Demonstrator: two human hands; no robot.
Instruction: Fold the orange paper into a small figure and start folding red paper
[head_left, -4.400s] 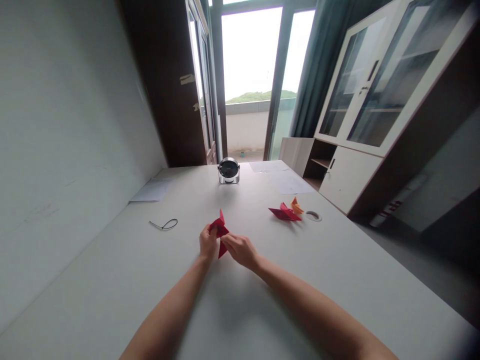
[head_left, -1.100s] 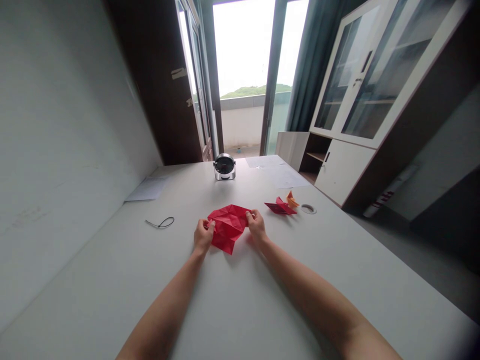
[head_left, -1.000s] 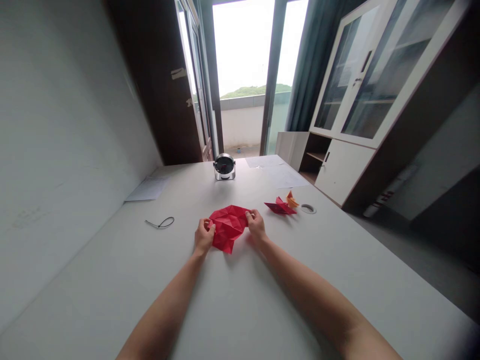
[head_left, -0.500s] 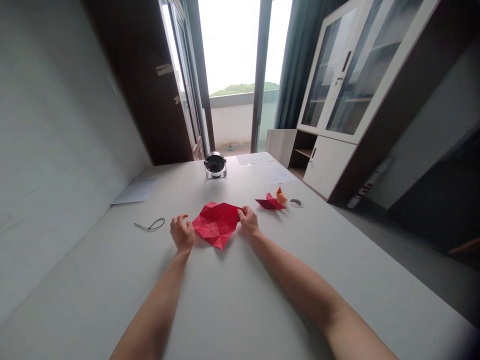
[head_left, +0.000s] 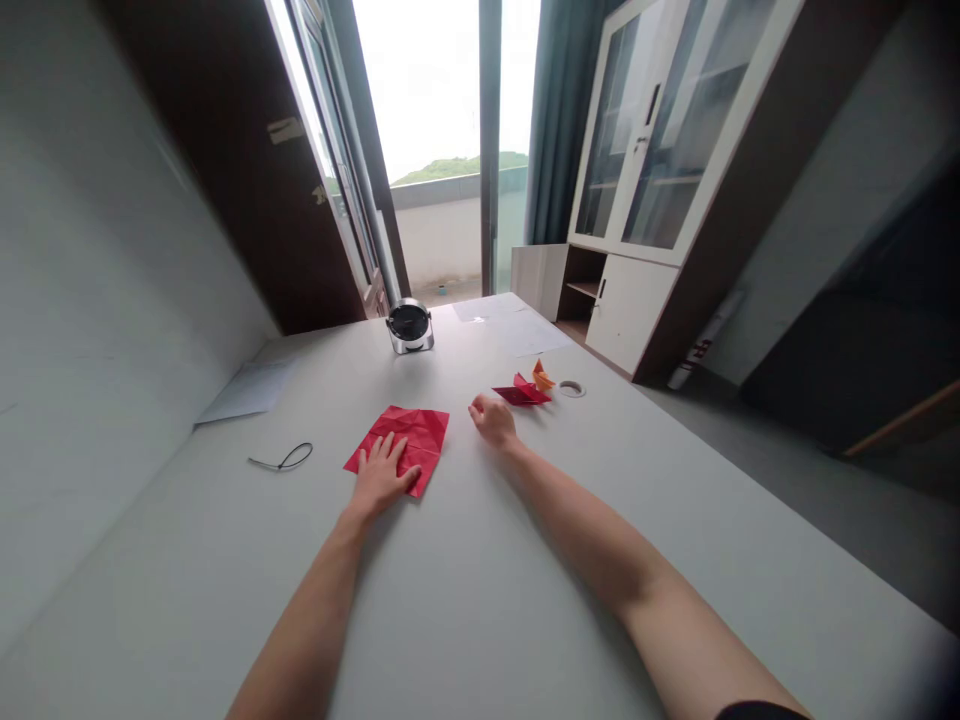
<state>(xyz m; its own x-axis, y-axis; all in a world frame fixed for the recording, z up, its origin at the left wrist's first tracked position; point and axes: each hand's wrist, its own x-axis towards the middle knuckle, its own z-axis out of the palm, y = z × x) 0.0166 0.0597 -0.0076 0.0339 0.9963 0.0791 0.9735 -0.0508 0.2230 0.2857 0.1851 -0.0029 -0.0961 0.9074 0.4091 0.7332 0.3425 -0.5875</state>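
A creased sheet of red paper (head_left: 426, 428) lies opened out on the white table. My left hand (head_left: 381, 475) rests palm down on it, fingers spread, covering its lower left part. To the right of the sheet and apart from it, my right hand (head_left: 493, 420) hovers over or rests on the table with curled fingers; nothing shows in them. Just beyond that hand sit a red folded-paper piece (head_left: 523, 393) with pointed ends and a smaller orange folded-paper piece (head_left: 541, 377).
A white ring (head_left: 572, 389) lies right of the folded pieces. A looped black cable tie (head_left: 285, 460) is at the left. A round black device on a metal stand (head_left: 409, 325) stands at the back. White papers (head_left: 247, 390) lie along the left edge, more sheets (head_left: 532, 333) at the back right.
The folded red paper was opened into a sheet held by both hands, then laid down. My left hand moved onto it and flattened; my right hand let go. The view has turned right.
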